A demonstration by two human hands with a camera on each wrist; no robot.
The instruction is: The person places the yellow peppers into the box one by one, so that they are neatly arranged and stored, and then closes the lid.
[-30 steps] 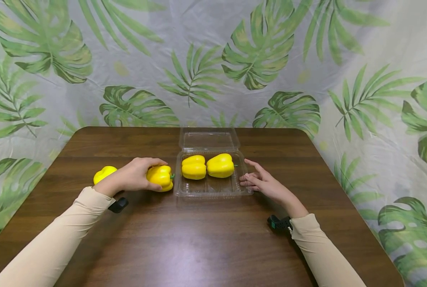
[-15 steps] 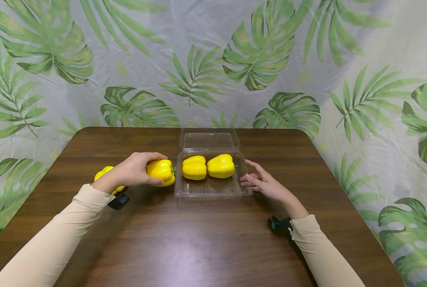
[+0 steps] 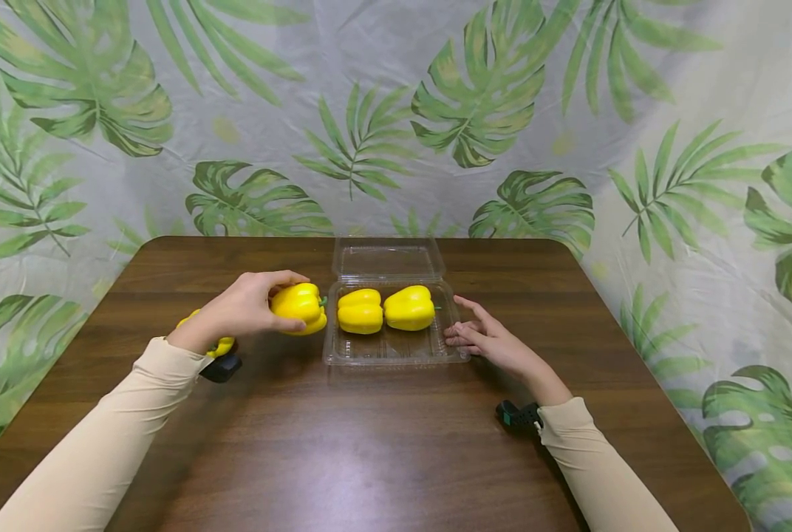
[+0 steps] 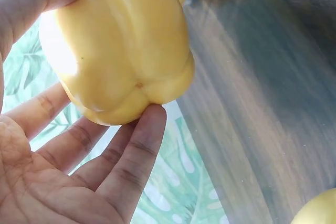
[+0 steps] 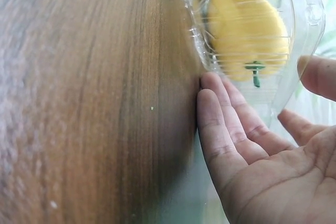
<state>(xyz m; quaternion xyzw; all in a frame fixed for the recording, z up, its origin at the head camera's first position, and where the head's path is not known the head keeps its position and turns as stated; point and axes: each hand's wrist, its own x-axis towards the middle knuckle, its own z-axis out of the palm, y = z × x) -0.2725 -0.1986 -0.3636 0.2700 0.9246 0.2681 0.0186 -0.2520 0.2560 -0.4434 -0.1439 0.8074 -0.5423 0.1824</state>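
Observation:
My left hand point(image 3: 250, 304) grips a yellow bell pepper point(image 3: 298, 307) at the left side of a clear plastic clamshell container point(image 3: 396, 360). In the left wrist view the thumb and fingers hold this pepper point(image 4: 123, 51) from opposite sides, its bottom end facing the camera. Two more yellow bell peppers lie side by side in the container, a left one point(image 3: 360, 311) and a right one point(image 3: 409, 308), green stem to the right. Beside the container's right wall my right hand point(image 3: 496, 346) rests with extended fingers; in the right wrist view the fingertips point(image 5: 211, 100) are right at its edge.
Another yellow bell pepper point(image 3: 223, 347) lies on the brown wooden table point(image 3: 343, 443), mostly hidden behind the left wrist. The container's lid point(image 3: 389, 260) is folded back toward the far table edge. A leaf-patterned cloth point(image 3: 369, 96) hangs behind.
My left hand has raised the pepper off the table and shifted it slightly right, toward the container's left rim. The right hand and the peppers in the container have stayed put.

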